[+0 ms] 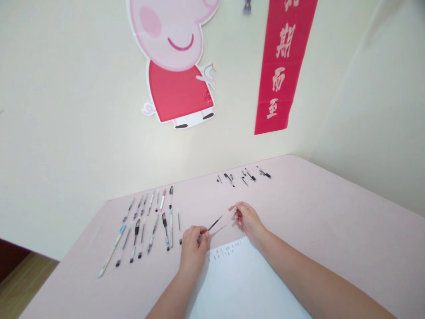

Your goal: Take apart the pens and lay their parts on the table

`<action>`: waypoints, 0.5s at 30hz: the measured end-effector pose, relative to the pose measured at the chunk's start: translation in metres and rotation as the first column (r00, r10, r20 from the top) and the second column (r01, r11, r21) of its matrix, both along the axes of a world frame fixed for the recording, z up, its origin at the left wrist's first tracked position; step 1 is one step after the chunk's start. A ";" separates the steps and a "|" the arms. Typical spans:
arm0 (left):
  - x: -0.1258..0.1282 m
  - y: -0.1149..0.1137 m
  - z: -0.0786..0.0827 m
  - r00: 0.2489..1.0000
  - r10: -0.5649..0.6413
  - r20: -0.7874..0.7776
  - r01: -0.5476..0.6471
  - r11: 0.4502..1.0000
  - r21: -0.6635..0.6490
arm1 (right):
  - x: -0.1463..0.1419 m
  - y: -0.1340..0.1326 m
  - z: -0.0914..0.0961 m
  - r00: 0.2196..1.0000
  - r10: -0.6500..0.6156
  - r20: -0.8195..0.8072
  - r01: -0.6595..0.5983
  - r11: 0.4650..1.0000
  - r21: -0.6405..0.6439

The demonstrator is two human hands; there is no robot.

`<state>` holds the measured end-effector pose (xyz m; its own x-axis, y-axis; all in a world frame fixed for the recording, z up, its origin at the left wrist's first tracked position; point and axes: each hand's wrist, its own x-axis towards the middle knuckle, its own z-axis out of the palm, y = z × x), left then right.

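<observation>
Pinching a slim, dark-tipped pen piece (215,223), the left hand (195,243) faces the right hand (247,218), which grips a pale, tube-like part (233,212) just right of that tip, the two apart. Separation looks only partly done: small dark pieces (229,179) lie beyond the grips, while many whole-looking pens (153,233) lie to their left.

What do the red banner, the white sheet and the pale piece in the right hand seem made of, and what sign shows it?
Red banner: probably paper, perhaps thin cloth; smooth, with faint crosswise creases.
White sheet: likely paper, matt, bearing rows of small dark marks.
Pale piece in the right hand: possibly smooth plastic, looking somewhat translucent, but too small to be sure.
</observation>
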<state>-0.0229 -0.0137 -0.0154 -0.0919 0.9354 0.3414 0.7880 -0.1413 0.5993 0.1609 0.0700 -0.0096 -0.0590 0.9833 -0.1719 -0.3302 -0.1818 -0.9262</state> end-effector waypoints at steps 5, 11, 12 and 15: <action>0.000 0.000 0.000 0.999 -0.017 0.040 0.016 1.000 0.023 | -0.002 -0.005 0.004 0.990 0.099 0.104 -0.099 0.995 -0.002; 0.002 0.000 0.000 0.993 -0.059 0.102 0.056 0.998 0.029 | -0.006 -0.015 0.012 0.965 0.255 0.065 -0.258 0.965 0.041; 0.002 0.000 -0.001 0.992 -0.068 0.109 0.066 0.997 0.027 | -0.006 -0.016 0.013 0.958 0.280 0.059 -0.283 0.958 0.036; 0.004 -0.001 -0.001 0.990 -0.083 0.118 0.080 0.996 0.023 | -0.007 -0.020 0.018 0.939 0.342 0.050 -0.343 0.939 0.024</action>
